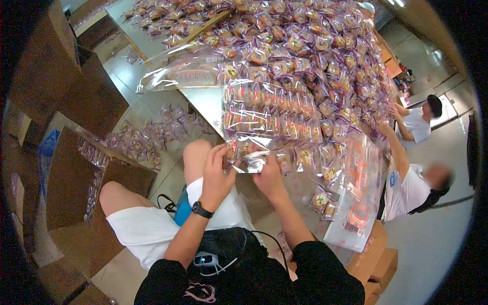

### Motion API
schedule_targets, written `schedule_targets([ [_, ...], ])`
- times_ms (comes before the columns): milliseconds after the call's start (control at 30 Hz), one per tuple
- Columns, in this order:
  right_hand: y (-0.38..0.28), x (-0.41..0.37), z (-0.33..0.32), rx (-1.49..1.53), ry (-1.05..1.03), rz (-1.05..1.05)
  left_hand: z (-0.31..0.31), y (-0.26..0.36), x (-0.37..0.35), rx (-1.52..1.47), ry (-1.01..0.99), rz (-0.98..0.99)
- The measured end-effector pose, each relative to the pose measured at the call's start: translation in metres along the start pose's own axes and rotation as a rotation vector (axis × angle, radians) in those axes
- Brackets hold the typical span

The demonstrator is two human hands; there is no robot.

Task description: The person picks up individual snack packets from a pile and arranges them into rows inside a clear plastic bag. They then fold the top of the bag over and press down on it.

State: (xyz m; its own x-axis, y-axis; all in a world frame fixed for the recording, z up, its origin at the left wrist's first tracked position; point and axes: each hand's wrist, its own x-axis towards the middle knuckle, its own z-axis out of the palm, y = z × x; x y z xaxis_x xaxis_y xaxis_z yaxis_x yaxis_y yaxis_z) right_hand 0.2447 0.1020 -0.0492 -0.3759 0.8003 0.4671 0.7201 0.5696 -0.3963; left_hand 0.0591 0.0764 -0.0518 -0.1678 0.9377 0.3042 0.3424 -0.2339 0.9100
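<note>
A large clear plastic bag lies at the table's near edge, filled with neat rows of small wrapped pastries. Its glossy near end is between my hands. My left hand, with a black watch on the wrist, is closed on the left side of the bag's end. At the other side, my right hand grips the film with its fingers curled and thumb up. Glare on the plastic hides part of what lies under my fingers.
Loose wrapped pastries are heaped across the table. Flat empty clear bags lie at left, and printed bags are stacked at right. Open cardboard boxes stand on my left. Two people work at the right side.
</note>
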Motion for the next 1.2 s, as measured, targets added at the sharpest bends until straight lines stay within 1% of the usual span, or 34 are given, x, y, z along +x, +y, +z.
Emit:
schedule_targets([
  [33, -0.007, 0.009, -0.003, -0.082, 0.067, -0.071, -0.002, 0.000, 0.002, -0.003, 0.008, -0.003],
  [100, -0.018, 0.009, -0.007, -0.185, 0.037, -0.045, -0.002, 0.009, -0.001, 0.023, 0.037, -0.019],
  [200, -0.019, 0.004, -0.008, -0.185, 0.060, -0.111, -0.003, 0.018, 0.003, 0.056, 0.043, -0.064],
  [267, -0.025, 0.005, -0.005, -0.101, 0.070, -0.012, 0.000, 0.015, 0.001, 0.051, 0.046, -0.101],
  [367, -0.018, -0.007, 0.005, 0.019, 0.057, 0.117, -0.001, 0.005, -0.001, 0.066, 0.032, -0.032],
  [400, -0.019, -0.003, 0.006, 0.061, 0.051, 0.148, -0.004, 0.008, 0.002, 0.066, 0.003, -0.047],
  [467, -0.023, -0.007, -0.010, -0.059, 0.040, 0.088, -0.011, 0.014, 0.002, 0.063, -0.060, -0.087],
  [500, -0.026, -0.010, -0.020, -0.121, 0.034, 0.063, -0.012, 0.016, 0.000, 0.119, -0.021, -0.018],
  [567, -0.019, -0.025, -0.028, -0.260, 0.057, 0.145, -0.009, 0.018, 0.007, 0.226, 0.078, 0.139],
  [633, -0.021, -0.032, -0.040, -0.410, 0.056, 0.255, -0.004, 0.016, 0.007, 0.257, 0.079, 0.158],
  [667, -0.015, -0.038, -0.040, -0.345, 0.056, 0.281, -0.001, 0.015, 0.005, 0.271, 0.072, 0.164],
  [733, -0.004, -0.042, -0.037, -0.210, 0.061, 0.333, 0.004, 0.007, 0.005, 0.190, 0.034, 0.132],
  [800, -0.008, -0.037, -0.038, -0.046, 0.090, 0.451, 0.005, 0.006, 0.006, 0.159, 0.017, 0.097],
  [933, -0.033, -0.016, -0.038, 0.366, 0.091, 0.754, -0.010, 0.020, 0.012, 0.086, -0.035, 0.165],
  [1000, -0.021, -0.015, -0.020, 0.419, 0.123, 0.669, -0.020, 0.026, 0.014, 0.097, -0.071, 0.195],
  [1033, -0.016, -0.014, -0.013, 0.446, 0.139, 0.621, -0.021, 0.023, 0.015, 0.080, -0.050, 0.177],
  [1100, -0.012, -0.015, -0.017, 0.315, 0.122, 0.416, -0.021, 0.012, 0.010, 0.053, -0.005, 0.137],
  [1133, -0.012, -0.013, -0.018, 0.250, 0.113, 0.313, -0.021, 0.007, 0.008, 0.008, -0.018, 0.016],
  [1200, -0.013, -0.014, -0.016, 0.151, 0.058, 0.262, -0.020, 0.001, 0.001, -0.089, -0.052, -0.233],
])
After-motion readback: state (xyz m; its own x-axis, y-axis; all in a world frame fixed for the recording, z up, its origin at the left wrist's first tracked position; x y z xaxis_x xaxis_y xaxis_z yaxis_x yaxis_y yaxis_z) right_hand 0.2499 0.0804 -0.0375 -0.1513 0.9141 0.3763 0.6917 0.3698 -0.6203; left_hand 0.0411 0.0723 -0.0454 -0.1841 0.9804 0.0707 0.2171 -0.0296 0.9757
